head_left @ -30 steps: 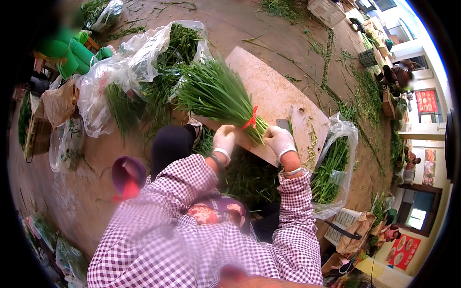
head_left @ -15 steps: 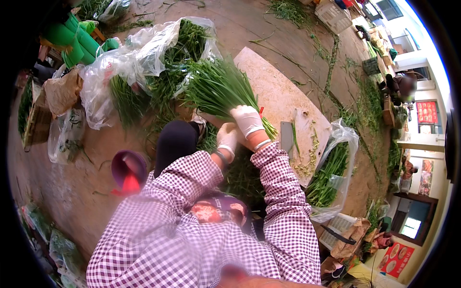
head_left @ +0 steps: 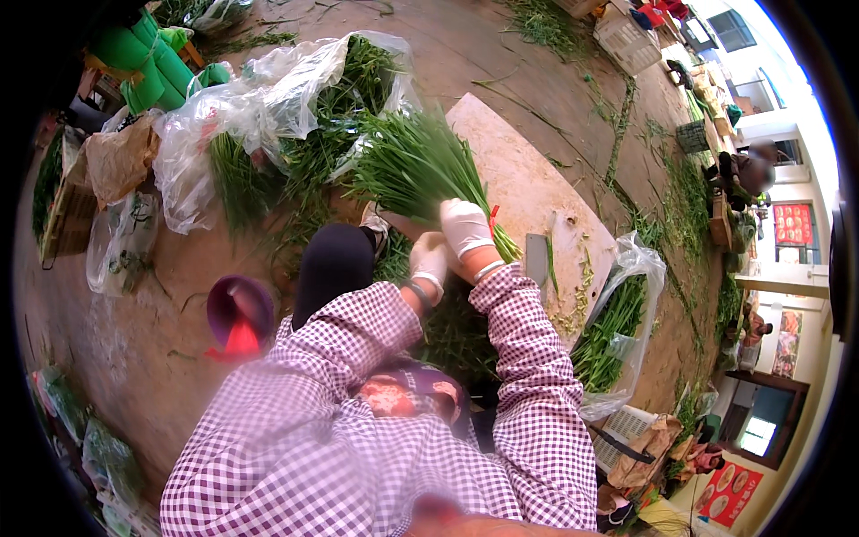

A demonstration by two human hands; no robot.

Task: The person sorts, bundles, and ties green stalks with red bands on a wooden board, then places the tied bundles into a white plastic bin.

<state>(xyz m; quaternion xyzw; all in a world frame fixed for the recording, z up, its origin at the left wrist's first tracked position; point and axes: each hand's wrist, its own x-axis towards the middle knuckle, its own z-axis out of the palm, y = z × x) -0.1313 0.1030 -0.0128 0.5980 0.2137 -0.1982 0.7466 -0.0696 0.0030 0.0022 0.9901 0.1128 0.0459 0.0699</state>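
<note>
A thick bunch of long green chives (head_left: 420, 166) rests slantwise over the near left part of a pale pinkish board (head_left: 528, 170). My right hand (head_left: 465, 226), in a white glove, is wrapped round the bunch near its stem ends. A red tie (head_left: 493, 217) shows beside those fingers. Just left of it and lower, my gloved left hand (head_left: 429, 257) is closed against the underside of the bunch; what its fingers grip is hidden. To the right of the stems lies a grey rectangular blade (head_left: 537, 258), with loose stalks and trimmings around it.
Clear plastic bags (head_left: 259, 98) of greens lie at the upper left. A bag of cut greens (head_left: 617, 331) sits right of the board. On the floor at left stands a purple bucket (head_left: 240, 313) with red material. A crate (head_left: 626, 40) and other people are farther off.
The whole view has shifted slightly. Both hands stay at the stem end of the bunch, with little change in their grip.
</note>
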